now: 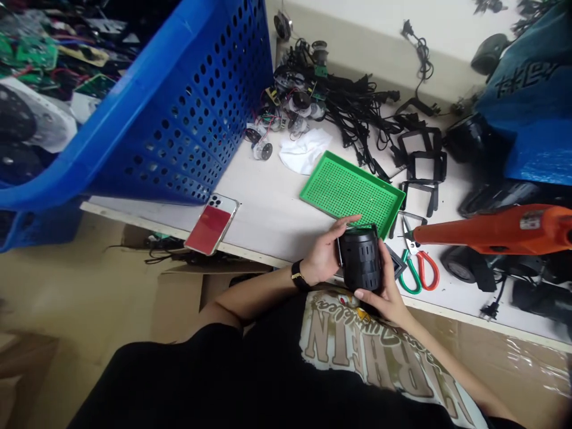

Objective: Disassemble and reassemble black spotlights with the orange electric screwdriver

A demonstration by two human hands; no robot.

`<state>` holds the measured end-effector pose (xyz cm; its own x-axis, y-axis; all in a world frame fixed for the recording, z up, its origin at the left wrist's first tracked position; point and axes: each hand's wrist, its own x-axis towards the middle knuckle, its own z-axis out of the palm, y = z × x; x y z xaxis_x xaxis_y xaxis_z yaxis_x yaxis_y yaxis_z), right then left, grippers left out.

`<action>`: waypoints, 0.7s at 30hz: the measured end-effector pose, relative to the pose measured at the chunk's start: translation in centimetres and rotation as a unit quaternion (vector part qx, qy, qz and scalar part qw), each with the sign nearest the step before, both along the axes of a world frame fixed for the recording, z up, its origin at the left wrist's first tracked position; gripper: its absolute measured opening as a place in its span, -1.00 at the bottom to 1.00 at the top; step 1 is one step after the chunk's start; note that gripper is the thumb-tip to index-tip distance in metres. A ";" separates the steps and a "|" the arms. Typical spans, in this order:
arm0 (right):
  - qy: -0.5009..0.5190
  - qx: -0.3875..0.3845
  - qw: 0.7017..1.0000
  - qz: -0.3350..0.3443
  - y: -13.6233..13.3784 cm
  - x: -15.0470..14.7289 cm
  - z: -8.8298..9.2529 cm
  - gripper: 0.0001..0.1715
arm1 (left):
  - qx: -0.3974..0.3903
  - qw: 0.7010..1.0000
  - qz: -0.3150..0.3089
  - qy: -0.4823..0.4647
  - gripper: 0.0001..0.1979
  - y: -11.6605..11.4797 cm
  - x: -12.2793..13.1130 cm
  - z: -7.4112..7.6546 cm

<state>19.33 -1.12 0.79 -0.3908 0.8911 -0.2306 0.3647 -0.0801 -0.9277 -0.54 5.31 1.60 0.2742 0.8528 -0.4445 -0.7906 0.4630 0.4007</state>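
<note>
A black slotted cylindrical housing (pixel 360 258) is held upright at the near edge of the table, close to my chest. My left hand (pixel 326 253), with a dark watch on its wrist, wraps the housing's left side, thumb stretched over its top rim. My right hand (pixel 388 290) cups it from the right and underneath. A green perforated tray (pixel 351 192) lies on the table just beyond the housing.
A big blue perforated crate (pixel 179 113) fills the table's left. A red-backed phone (pixel 211 224) overhangs the near edge. Scissors (pixel 417 268), an orange heat gun (pixel 496 229), black brackets (pixel 422 167), tangled cables (pixel 357 101), a white cloth (pixel 305 150) lie around.
</note>
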 end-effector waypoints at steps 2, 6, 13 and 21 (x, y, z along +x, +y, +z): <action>-0.001 -0.005 1.000 -0.006 -0.2 -0.1 -0.1 0.30 | -0.013 0.999 -0.040 -0.018 -0.61 0.4 -0.5 -0.3; -0.025 0.008 1.000 0.014 -0.6 0.0 -0.2 0.28 | -0.041 0.998 -0.049 -0.007 -0.63 0.4 -0.9 -0.9; -0.115 0.152 0.982 -0.012 1.6 1.3 2.0 -0.12 | 0.046 0.985 -0.027 0.166 -0.50 -0.9 0.0 -0.8; -0.107 0.206 0.972 0.029 4.6 -0.2 2.0 0.08 | 0.216 0.920 -0.068 0.321 -0.44 0.4 -0.3 -1.6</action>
